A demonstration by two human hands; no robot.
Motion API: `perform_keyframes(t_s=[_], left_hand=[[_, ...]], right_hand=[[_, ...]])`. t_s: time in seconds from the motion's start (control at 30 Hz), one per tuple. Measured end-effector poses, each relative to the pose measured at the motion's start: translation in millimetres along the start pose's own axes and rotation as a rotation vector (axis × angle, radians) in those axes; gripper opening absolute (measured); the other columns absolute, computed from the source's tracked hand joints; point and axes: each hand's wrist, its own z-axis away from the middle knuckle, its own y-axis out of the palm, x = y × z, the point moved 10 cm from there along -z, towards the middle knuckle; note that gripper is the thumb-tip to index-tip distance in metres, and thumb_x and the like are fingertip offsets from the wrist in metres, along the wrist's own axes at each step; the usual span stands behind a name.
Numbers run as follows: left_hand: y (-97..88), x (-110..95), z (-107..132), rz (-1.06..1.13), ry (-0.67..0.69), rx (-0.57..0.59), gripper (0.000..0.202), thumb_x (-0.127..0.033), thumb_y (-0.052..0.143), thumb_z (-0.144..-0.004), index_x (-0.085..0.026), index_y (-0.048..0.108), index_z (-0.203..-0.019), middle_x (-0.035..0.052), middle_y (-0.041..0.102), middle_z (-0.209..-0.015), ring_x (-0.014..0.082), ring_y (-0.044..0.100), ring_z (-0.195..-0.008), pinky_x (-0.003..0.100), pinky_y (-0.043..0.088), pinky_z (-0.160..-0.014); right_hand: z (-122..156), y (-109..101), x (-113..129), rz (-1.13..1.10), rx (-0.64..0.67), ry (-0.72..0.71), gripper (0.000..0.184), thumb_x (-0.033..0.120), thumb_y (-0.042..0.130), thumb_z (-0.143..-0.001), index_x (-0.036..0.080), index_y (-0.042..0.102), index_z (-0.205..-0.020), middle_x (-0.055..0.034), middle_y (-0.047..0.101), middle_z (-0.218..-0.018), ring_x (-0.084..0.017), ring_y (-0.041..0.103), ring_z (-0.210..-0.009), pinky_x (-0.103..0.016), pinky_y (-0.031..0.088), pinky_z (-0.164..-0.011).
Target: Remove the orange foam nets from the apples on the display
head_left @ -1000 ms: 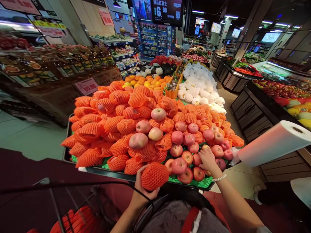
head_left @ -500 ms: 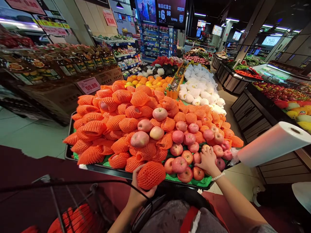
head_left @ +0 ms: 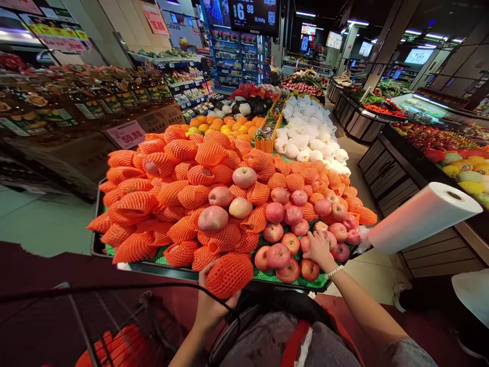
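Note:
In my left hand (head_left: 208,307), at the front edge of the display, is a fruit in an orange foam net (head_left: 229,276); my fingers wrap around it from the left and below. My right hand (head_left: 320,251), with a beaded bracelet on the wrist, reaches over the loose red apples (head_left: 278,256) at the right front. Its fingers are spread and rest on or just above apples, one of them a red apple (head_left: 305,243). What lies under the palm is hidden. Many orange-netted fruits (head_left: 153,201) are heaped left of the bare apples.
A roll of plastic bags (head_left: 424,218) juts up at the right. A shopping cart (head_left: 82,321) with orange-netted fruit stands at the lower left. Behind the apples lie white-netted fruits (head_left: 305,137) and a wooden planter (head_left: 266,143). Another person's foot (head_left: 398,298) shows at the right.
The view has shifted slightly, so the display sits a little further left. My right hand has moved slightly left over the apples, fingers spread. My left hand keeps the netted fruit.

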Motion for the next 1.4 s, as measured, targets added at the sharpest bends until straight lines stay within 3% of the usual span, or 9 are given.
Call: perform_keyframes(t_s=[0.17, 0.3, 0.47, 0.6, 0.73, 0.97, 1.1, 1.27, 1.4], left_hand=[[1.6, 2, 1, 0.010, -0.033, -0.005, 0.092, -0.045, 0.088, -0.060, -0.020, 0.042, -0.136, 0.0154, 0.055, -0.133, 0.0357, 0.062, -0.119, 0.064, 0.043, -0.116], [2.6, -6, -2, 0.002, 0.018, -0.008, 0.085, -0.044, 0.087, -0.060, -0.021, 0.046, -0.131, 0.0147, 0.054, -0.134, 0.0356, 0.061, -0.123, 0.060, 0.046, -0.116], [2.6, -13, -4, -0.020, 0.046, -0.028, 0.080, -0.045, 0.087, -0.060, -0.022, 0.047, -0.125, 0.0146, 0.053, -0.133, 0.0362, 0.062, -0.121, 0.061, 0.048, -0.113], [6.6, -17, -4, -0.031, 0.042, -0.035, 0.075, -0.047, 0.085, -0.061, -0.022, 0.048, -0.122, 0.0118, 0.056, -0.125, 0.0350, 0.063, -0.118, 0.060, 0.051, -0.110], [14.3, -26, -7, -0.023, 0.078, 0.001, 0.072, -0.043, 0.084, -0.064, -0.022, 0.048, -0.123, 0.0120, 0.057, -0.125, 0.0349, 0.063, -0.118, 0.060, 0.053, -0.108], [19.4, -26, -9, -0.004, 0.102, 0.017, 0.073, -0.040, 0.083, -0.064, -0.023, 0.047, -0.125, 0.0128, 0.054, -0.130, 0.0355, 0.061, -0.124, 0.062, 0.048, -0.114], [22.8, -25, -8, -0.028, 0.110, 0.032, 0.075, -0.041, 0.083, -0.065, -0.023, 0.047, -0.128, 0.0132, 0.055, -0.131, 0.0357, 0.061, -0.125, 0.062, 0.048, -0.113], [24.4, -35, -7, -0.059, 0.189, 0.053, 0.073, -0.042, 0.081, -0.068, -0.022, 0.048, -0.130, 0.0131, 0.059, -0.129, 0.0348, 0.064, -0.120, 0.059, 0.053, -0.109], [29.3, -38, -4, -0.117, 0.239, 0.076, 0.070, -0.043, 0.078, -0.074, -0.021, 0.048, -0.134, 0.0139, 0.061, -0.129, 0.0350, 0.066, -0.118, 0.058, 0.056, -0.105]], right_hand=[[-11, 3, 11, 0.010, 0.010, 0.009, 0.055, 0.053, 0.082, -0.077, 0.010, 0.073, -0.110, -0.0266, 0.072, -0.114, -0.048, 0.053, -0.127, -0.067, 0.026, -0.117], [-9, -5, 14, -0.018, 0.015, -0.061, 0.061, 0.062, 0.078, -0.080, 0.014, 0.072, -0.118, -0.0209, 0.071, -0.123, -0.043, 0.055, -0.125, -0.062, 0.029, -0.118], [11, -27, -25, -0.023, -0.065, 0.013, 0.055, 0.040, 0.077, -0.086, 0.017, 0.063, -0.134, -0.0210, 0.060, -0.142, -0.042, 0.049, -0.134, -0.060, 0.033, -0.115], [27, -31, -63, -0.097, -0.144, 0.163, 0.065, 0.034, 0.083, -0.077, 0.018, 0.059, -0.136, -0.0213, 0.060, -0.137, -0.042, 0.053, -0.125, -0.051, 0.048, -0.099], [32, -28, -81, -0.198, -0.202, 0.227, 0.060, 0.034, 0.077, -0.077, 0.021, 0.058, -0.133, -0.0168, 0.065, -0.126, -0.039, 0.059, -0.118, -0.046, 0.053, -0.091], [33, -15, -61, -0.531, -0.169, 0.134, 0.062, 0.044, 0.072, -0.079, 0.020, 0.058, -0.134, -0.0114, 0.072, -0.125, -0.031, 0.070, -0.110, -0.041, 0.056, -0.093], [35, -13, -68, -0.504, -0.178, 0.189, 0.059, 0.046, 0.066, -0.086, 0.018, 0.058, -0.138, -0.0159, 0.067, -0.133, -0.034, 0.068, -0.116, -0.046, 0.056, -0.096], [41, -15, -84, -0.463, -0.192, 0.248, 0.061, 0.048, 0.072, -0.085, 0.019, 0.059, -0.138, -0.0148, 0.065, -0.130, -0.032, 0.070, -0.103, -0.045, 0.058, -0.089], [47, -27, -74, -0.464, -0.273, 0.243, 0.060, 0.043, 0.073, -0.087, 0.019, 0.057, -0.140, -0.0169, 0.066, -0.133, -0.034, 0.068, -0.111, -0.049, 0.058, -0.095]])
